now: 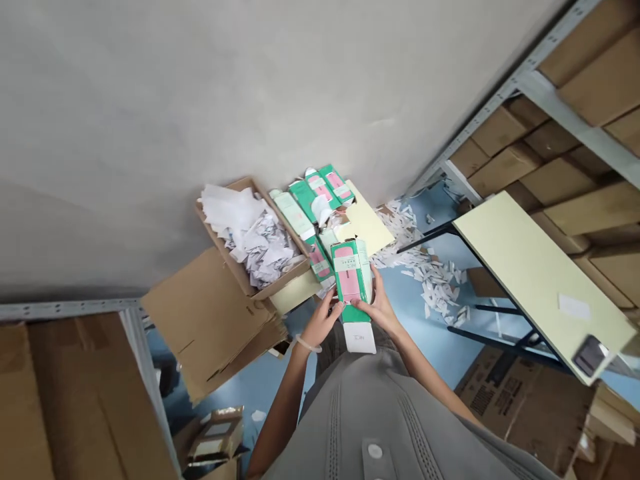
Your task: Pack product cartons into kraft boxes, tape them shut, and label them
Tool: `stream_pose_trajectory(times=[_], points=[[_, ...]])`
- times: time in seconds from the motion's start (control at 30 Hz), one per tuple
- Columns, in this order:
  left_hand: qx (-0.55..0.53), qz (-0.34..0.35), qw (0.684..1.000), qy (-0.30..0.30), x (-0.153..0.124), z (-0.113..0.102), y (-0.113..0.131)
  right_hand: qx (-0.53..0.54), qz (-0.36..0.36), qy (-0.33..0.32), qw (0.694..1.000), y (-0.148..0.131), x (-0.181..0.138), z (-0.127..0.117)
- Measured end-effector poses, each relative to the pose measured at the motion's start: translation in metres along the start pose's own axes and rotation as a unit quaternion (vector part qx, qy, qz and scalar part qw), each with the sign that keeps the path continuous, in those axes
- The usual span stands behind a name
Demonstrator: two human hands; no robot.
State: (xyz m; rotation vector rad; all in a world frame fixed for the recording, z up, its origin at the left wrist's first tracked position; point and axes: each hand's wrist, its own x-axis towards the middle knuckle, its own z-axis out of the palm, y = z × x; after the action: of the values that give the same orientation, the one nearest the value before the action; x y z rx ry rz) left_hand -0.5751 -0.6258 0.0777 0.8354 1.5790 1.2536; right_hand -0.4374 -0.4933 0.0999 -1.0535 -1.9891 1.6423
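Note:
A green and pink carton [351, 275] with a white flap open at its near end is held upright between both hands in front of my lap. My left hand [323, 320] grips its lower left edge; a thin band circles that wrist. My right hand [377, 305] wraps the lower right side, fingers closed on the carton. Just beyond, several more green and pink cartons [320, 190] lie on a pale yellow table [367, 227].
An open cardboard box [235, 267] full of white paper slips stands left of the cartons. Flat cardboard [210, 320] leans below it. White scraps [430, 280] litter the blue floor. A second pale table [535, 273] with a phone [589, 355] stands right, before shelves of brown boxes [575, 147].

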Motion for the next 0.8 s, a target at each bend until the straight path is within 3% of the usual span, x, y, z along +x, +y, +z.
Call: stream_pose_trajectory(times=[0.13,0.27,0.6,0.7,0.8], points=[[-0.077,0.032,0.992,-0.091,0.032,0.045,0.033,0.051,-0.045,0.037,0.997,-0.01,-0.017,-0.043],[-0.123,0.042,0.981,-0.147,0.057,0.105,0.058,0.047,-0.077,0.08,0.993,-0.012,-0.04,-0.111],[-0.05,0.065,0.97,-0.229,0.105,0.31,0.085,0.066,-0.017,0.18,0.981,0.043,-0.102,-0.296],[-0.026,0.06,0.965,-0.253,0.126,0.363,0.095,0.126,0.029,0.244,0.961,0.064,-0.103,-0.337],[0.021,0.048,0.959,-0.279,0.152,0.398,0.101,0.257,0.096,0.318,0.907,0.088,-0.091,-0.368]])
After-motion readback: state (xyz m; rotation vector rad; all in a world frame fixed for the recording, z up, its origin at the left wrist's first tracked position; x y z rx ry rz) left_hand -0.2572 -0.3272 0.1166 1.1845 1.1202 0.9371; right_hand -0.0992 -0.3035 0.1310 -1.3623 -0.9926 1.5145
